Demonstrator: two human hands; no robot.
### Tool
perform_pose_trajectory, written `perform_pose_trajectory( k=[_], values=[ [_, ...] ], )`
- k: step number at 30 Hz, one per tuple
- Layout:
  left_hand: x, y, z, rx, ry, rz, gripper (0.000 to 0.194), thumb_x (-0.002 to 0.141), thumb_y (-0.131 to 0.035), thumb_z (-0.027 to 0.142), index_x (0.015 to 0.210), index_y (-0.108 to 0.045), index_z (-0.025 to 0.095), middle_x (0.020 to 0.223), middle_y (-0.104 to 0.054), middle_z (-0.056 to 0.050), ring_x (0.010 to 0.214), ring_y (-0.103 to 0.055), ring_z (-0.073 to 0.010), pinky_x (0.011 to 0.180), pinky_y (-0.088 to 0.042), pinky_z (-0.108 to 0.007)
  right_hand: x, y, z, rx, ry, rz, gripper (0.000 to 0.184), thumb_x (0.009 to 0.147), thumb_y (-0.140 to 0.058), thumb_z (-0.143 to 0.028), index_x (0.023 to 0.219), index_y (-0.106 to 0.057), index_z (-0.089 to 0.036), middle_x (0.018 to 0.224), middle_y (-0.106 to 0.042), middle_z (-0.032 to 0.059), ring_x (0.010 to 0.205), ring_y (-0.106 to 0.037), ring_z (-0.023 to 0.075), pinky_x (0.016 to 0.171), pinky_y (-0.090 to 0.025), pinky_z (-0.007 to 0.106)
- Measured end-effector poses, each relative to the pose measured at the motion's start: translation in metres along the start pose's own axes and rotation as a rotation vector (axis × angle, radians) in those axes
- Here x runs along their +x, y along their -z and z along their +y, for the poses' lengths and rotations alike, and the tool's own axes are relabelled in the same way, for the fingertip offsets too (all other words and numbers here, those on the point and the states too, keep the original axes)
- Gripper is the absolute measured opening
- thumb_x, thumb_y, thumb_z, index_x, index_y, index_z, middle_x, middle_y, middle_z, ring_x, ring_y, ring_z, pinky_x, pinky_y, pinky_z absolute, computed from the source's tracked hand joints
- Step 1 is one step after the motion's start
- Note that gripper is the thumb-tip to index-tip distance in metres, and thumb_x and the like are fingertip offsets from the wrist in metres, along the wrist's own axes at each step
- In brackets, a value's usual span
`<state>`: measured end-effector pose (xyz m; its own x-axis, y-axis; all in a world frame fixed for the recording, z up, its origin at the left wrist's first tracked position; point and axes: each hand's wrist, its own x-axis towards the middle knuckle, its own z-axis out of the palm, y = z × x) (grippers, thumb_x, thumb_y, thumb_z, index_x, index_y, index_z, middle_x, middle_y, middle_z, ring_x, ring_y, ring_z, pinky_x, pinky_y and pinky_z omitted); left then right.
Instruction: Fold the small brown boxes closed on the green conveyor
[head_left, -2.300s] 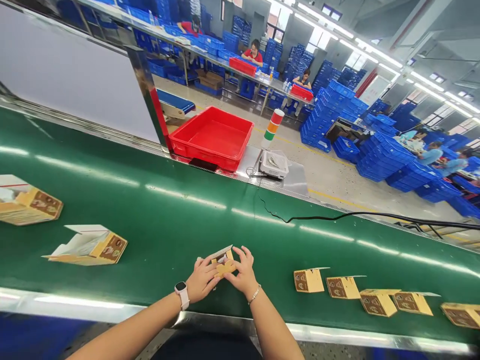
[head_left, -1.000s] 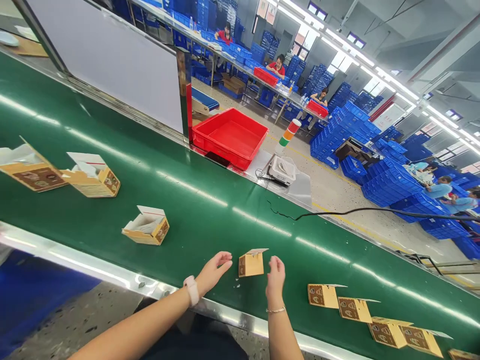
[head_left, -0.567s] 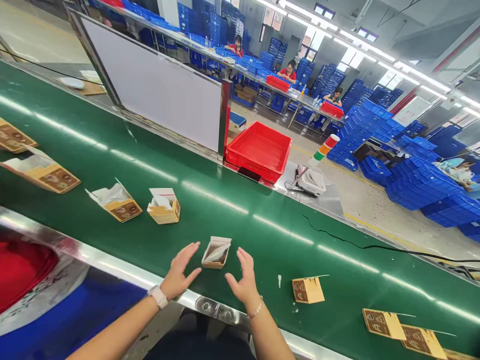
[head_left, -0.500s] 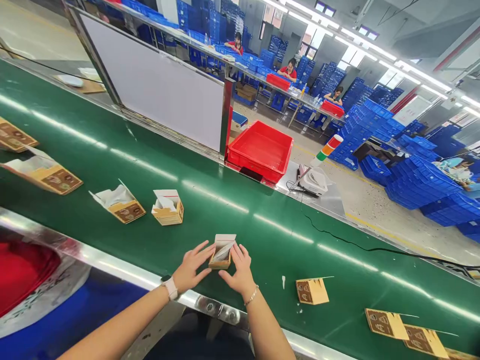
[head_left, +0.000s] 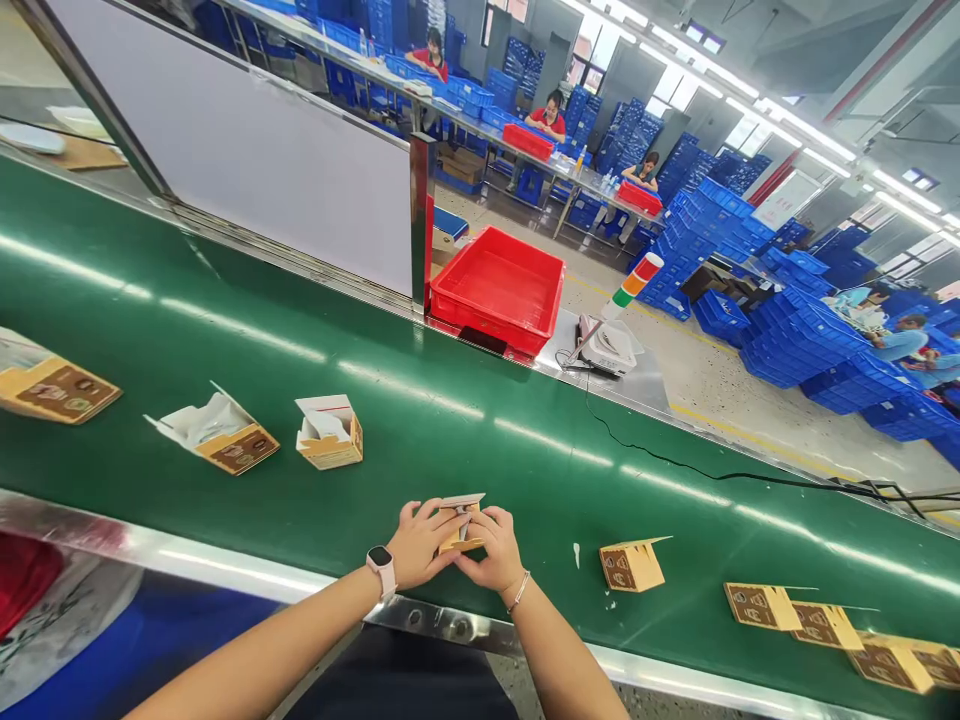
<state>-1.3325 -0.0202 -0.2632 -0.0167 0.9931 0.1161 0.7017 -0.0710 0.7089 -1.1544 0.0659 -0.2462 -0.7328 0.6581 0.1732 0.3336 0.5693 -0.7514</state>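
A small cardboard box [head_left: 471,541] with its lid flap raised stands on the green conveyor belt, between my two hands. My left hand [head_left: 426,543], with a watch on the wrist, grips its left side, fingers reaching over the opening. From the right, my right hand [head_left: 495,548] holds the other side, its fingertips at the top edge and thumb low at the front. My fingers hide much of the inside. Left of my hands stand an open box [head_left: 330,452] with white lining and a wider open box [head_left: 244,448] holding pale packets.
The green belt [head_left: 420,410] runs across the view with a metal edge [head_left: 225,565] nearest me. Several boxes lie to the right, one box [head_left: 631,568] closest. Beyond the belt are a red bin [head_left: 499,290], a white panel [head_left: 247,150] and a signal light [head_left: 637,283]. People sit at far tables.
My hands have closed in on the small box, fingers now over its opening and flap. The view has shifted, and boxes on the right are nearer one another in view.
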Motion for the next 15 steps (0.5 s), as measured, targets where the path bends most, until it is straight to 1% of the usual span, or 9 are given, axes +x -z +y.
perform_pose_trajectory(
  k=[2,3,5,7,8,10,11,12,15],
  values=[
    [0.003,-0.002,0.004,-0.005,0.017,-0.010,0.038,0.081,-0.058,0.047,0.116,-0.068,0.037,0.117,-0.069,-0.006,0.114,-0.049,-0.0310,0.098,-0.028,-0.049,-0.004,0.001,0.005,0.047,-0.002,0.117,0.036,0.071,-0.075,-0.047,0.099,-0.071,-0.025,0.116,-0.066,0.0114,0.107,-0.057,0.0287,0.098,-0.040,0.046],
    [0.006,-0.002,0.006,-0.012,0.019,-0.025,0.033,0.080,-0.058,0.046,0.110,-0.070,0.037,0.114,-0.070,-0.006,0.114,-0.049,-0.0309,0.099,-0.027,-0.049,-0.004,0.003,0.007,0.070,0.003,0.124,0.038,0.071,-0.075,-0.047,0.101,-0.071,-0.024,0.115,-0.066,0.0117,0.107,-0.058,0.0283,0.098,-0.041,0.046],
    [0.012,-0.002,0.011,-0.037,0.021,-0.053,0.028,0.079,-0.059,0.045,0.103,-0.072,0.038,0.111,-0.071,-0.004,0.113,-0.049,-0.0309,0.099,-0.027,-0.050,-0.002,0.009,0.009,0.103,0.020,0.032,0.033,0.073,-0.074,-0.047,0.099,-0.071,-0.027,0.113,-0.068,0.0089,0.106,-0.058,0.0275,0.098,-0.040,0.046],
    [0.017,-0.004,0.016,-0.070,0.047,-0.077,0.027,0.078,-0.059,0.044,0.100,-0.073,0.037,0.108,-0.071,-0.004,0.113,-0.050,-0.0310,0.101,-0.027,-0.051,0.000,0.013,0.009,0.123,0.016,-0.085,0.021,0.076,-0.073,-0.046,0.089,-0.072,-0.029,0.109,-0.070,0.0050,0.104,-0.057,0.0268,0.097,-0.040,0.046],
    [0.018,-0.006,0.019,-0.093,0.075,-0.083,0.027,0.079,-0.057,0.044,0.099,-0.074,0.035,0.105,-0.071,-0.004,0.113,-0.051,-0.0307,0.101,-0.028,-0.051,0.001,0.013,0.009,0.129,-0.001,-0.099,0.018,0.076,-0.072,-0.045,0.083,-0.072,-0.028,0.106,-0.070,0.0042,0.101,-0.056,0.0264,0.096,-0.041,0.046],
    [0.017,-0.012,0.023,-0.157,0.145,-0.065,0.030,0.083,-0.051,0.043,0.099,-0.073,0.031,0.105,-0.072,-0.005,0.112,-0.055,-0.0290,0.100,-0.032,-0.049,-0.002,0.008,0.008,0.145,-0.053,-0.032,0.016,0.076,-0.070,-0.041,0.072,-0.067,-0.026,0.099,-0.070,0.0048,0.093,-0.055,0.0253,0.091,-0.043,0.044],
    [0.015,-0.016,0.024,-0.187,0.184,-0.021,0.032,0.084,-0.048,0.042,0.101,-0.072,0.029,0.107,-0.071,-0.006,0.112,-0.056,-0.0282,0.101,-0.033,-0.049,-0.004,0.002,0.008,0.162,-0.088,0.031,0.017,0.075,-0.069,-0.039,0.069,-0.064,-0.025,0.095,-0.069,0.0056,0.090,-0.055,0.0246,0.089,-0.043,0.043],
    [0.013,-0.021,0.026,-0.207,0.227,0.054,0.033,0.084,-0.047,0.041,0.104,-0.070,0.028,0.112,-0.071,-0.007,0.114,-0.057,-0.0278,0.102,-0.033,-0.049,-0.007,-0.005,0.008,0.184,-0.135,0.116,0.017,0.075,-0.068,-0.038,0.067,-0.060,-0.023,0.093,-0.067,0.0065,0.089,-0.055,0.0242,0.088,-0.044,0.043],
    [0.008,-0.034,0.031,-0.220,0.405,0.371,0.037,0.079,-0.055,0.042,0.111,-0.065,0.025,0.121,-0.067,-0.009,0.119,-0.056,-0.0289,0.105,-0.033,-0.049,-0.014,-0.029,0.010,0.265,-0.374,0.408,0.025,0.069,-0.067,-0.040,0.074,-0.051,-0.022,0.097,-0.059,0.0089,0.091,-0.054,0.0242,0.084,-0.047,0.040]
  ],
)
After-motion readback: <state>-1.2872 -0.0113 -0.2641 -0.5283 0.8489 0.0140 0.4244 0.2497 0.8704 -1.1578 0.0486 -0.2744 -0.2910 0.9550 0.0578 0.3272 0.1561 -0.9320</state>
